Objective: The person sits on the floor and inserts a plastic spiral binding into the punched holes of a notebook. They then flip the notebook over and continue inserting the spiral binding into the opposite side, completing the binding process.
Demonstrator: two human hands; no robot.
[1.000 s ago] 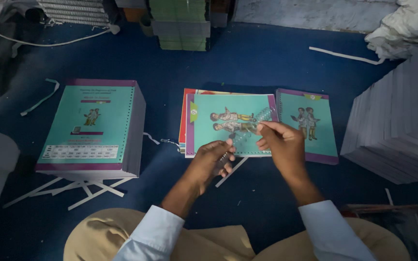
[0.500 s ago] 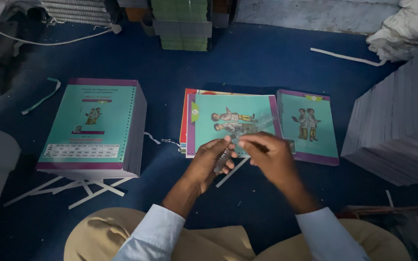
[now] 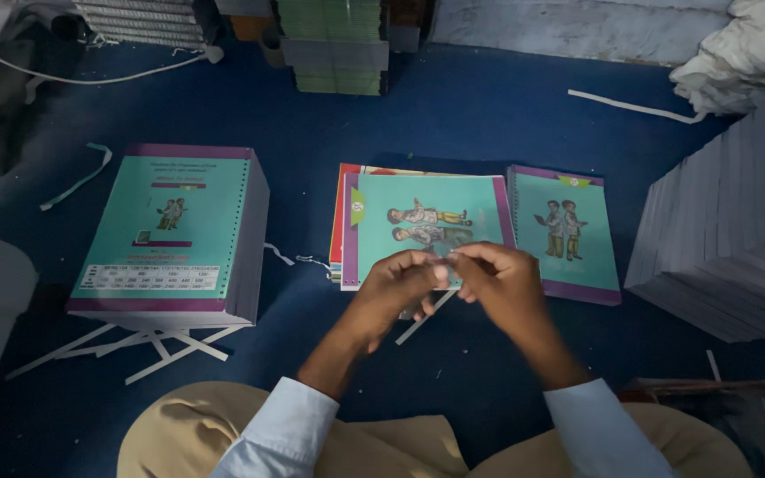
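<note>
Right hand (image 3: pixel 502 281) has drawn in to left hand (image 3: pixel 405 283) over teal booklet (image 3: pixel 427 221).

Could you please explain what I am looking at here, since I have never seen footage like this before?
There is no machine here: a camera worn on a person's head looks down at their own two bare hands. The person sits on a blue floor, knees at the bottom edge. The left hand and right hand meet fingertip to fingertip, pinching something small and pale; what it is cannot be told. Under them lies a teal booklet cover on a thin pile, with a spiral-bound teal booklet beside it. To the left stands a tall stack of teal booklets, to the right a stack of grey sheets. White paper strips lie about.
</note>
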